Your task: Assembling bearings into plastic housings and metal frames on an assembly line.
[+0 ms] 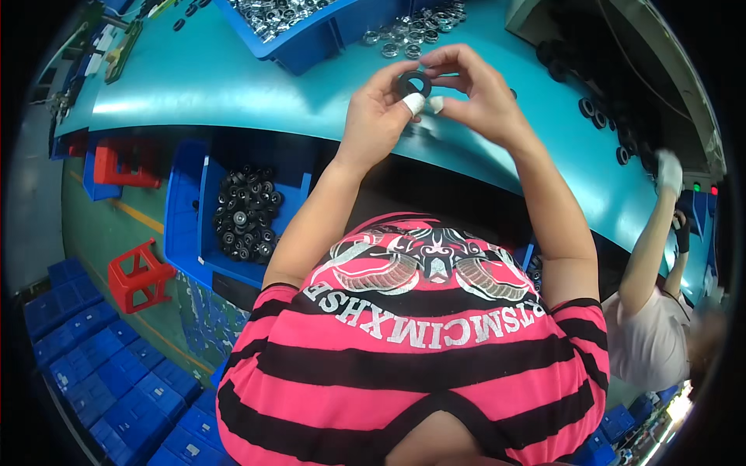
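Glossy turquoise, the counter (256,93) stretches away from its near edge, below which, at left, a blue bin (292,198) holds dark round parts (247,213). Past that edge, above the counter, the left hand (377,116) pinches a black ring (404,82) between white-wrapped thumb and fingers; the right hand (486,101) curves in beside it, thumb and fingers parted, and whether a tip touches the ring I cannot tell. By its look the ring should be light, fairly stiff and smooth, hardly fragile but apt to slip or roll; its outer rim, gripped on opposite sides, seems the best hold. Farther off, loose shiny parts (413,35) lie beside a blue crate (299,48) of similar pieces, and toward the counter's right end more black rings (598,120) sit near a co-worker's gloved hand (668,172).
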`<state>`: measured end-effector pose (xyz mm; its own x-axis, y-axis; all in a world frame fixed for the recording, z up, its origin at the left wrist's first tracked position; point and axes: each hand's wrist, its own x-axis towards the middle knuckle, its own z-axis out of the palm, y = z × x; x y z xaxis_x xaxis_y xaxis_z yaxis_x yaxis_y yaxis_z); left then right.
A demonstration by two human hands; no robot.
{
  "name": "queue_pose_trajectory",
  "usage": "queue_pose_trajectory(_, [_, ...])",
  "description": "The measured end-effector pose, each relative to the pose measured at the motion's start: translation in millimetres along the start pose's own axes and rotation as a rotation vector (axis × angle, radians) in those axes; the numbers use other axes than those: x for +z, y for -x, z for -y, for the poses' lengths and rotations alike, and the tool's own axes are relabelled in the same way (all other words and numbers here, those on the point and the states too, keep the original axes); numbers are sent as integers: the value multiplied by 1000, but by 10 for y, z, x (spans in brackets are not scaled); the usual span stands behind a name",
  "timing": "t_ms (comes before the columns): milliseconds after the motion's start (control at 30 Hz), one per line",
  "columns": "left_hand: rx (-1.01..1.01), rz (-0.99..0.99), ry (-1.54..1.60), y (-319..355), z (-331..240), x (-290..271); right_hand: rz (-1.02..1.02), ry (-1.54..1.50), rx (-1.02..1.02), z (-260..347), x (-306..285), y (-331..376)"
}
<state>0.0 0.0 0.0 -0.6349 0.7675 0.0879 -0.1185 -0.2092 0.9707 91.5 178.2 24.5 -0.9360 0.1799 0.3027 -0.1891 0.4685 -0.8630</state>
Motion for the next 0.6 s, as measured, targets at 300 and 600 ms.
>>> queue_pose_trajectory(300, [8,-86,29,7,75,-38,-33,569,92,-546,-154,-198])
queue_pose_trajectory(600, [-178,2,723,-51,271,-263,-64,630,-12,-623,-24,-216])
